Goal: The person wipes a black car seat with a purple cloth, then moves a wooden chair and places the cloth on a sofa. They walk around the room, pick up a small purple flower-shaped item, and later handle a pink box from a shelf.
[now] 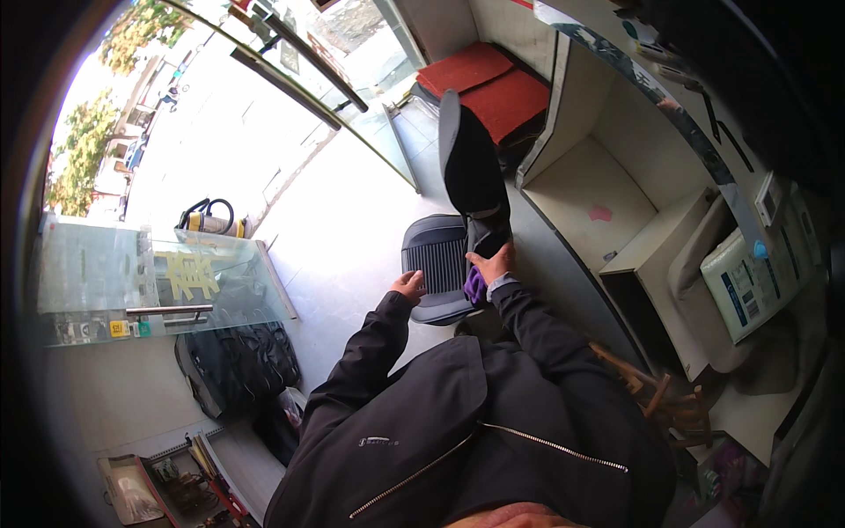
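Observation:
A car seat with a dark ribbed seat cushion and an upright black backrest stands on the floor before me. My right hand is at the lower side of the backrest, with a purple cloth at or under it; the fingers are partly hidden, so I cannot tell what it grips. Over the near left part of the cushion is my left hand, its fingers slightly bent and apart, with nothing seen in it.
Glass doors with metal handles stand at the left and top. A black bag lies at the left. Red mats are stacked beyond the seat. At the right are a pale cabinet, a wrapped package and a wooden stool.

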{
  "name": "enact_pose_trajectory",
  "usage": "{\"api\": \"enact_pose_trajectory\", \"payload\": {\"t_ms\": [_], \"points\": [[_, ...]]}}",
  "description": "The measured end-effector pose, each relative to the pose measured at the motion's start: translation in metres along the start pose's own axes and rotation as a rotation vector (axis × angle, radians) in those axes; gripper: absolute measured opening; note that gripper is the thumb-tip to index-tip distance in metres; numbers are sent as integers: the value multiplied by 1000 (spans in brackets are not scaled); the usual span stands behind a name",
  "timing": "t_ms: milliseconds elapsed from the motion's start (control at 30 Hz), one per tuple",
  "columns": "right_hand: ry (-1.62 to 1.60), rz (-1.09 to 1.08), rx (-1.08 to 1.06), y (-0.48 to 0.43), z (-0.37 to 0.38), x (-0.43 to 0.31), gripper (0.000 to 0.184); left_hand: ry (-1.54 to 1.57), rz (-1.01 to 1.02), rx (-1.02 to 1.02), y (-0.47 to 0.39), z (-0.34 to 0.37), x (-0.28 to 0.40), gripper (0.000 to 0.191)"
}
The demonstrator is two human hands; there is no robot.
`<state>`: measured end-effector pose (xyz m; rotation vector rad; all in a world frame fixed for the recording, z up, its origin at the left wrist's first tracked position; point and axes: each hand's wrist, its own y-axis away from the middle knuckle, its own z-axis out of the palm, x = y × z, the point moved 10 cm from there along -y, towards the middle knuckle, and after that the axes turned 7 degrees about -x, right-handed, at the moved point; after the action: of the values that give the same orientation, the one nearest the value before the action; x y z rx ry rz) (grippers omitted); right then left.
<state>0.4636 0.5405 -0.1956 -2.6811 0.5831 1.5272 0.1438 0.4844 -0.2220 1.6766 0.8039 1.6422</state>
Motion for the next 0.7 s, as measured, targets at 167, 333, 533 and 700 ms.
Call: {"api": "enact_pose_trajectory", "payload": {"t_ms": [167,333,533,700], "points": [[-76,-4,0,18,-9,7,109,61,-8,-18,23,10,22,58],[-129,-62,-8,26,-12,19,111,77,18,-50,32,24,44,55],[-145,-47,48,29,6,58,107,47,86,-120,23,47,83,45],[-70,44,69,35,6,78,90,166,183,-215,-31,64,116,50]]}}
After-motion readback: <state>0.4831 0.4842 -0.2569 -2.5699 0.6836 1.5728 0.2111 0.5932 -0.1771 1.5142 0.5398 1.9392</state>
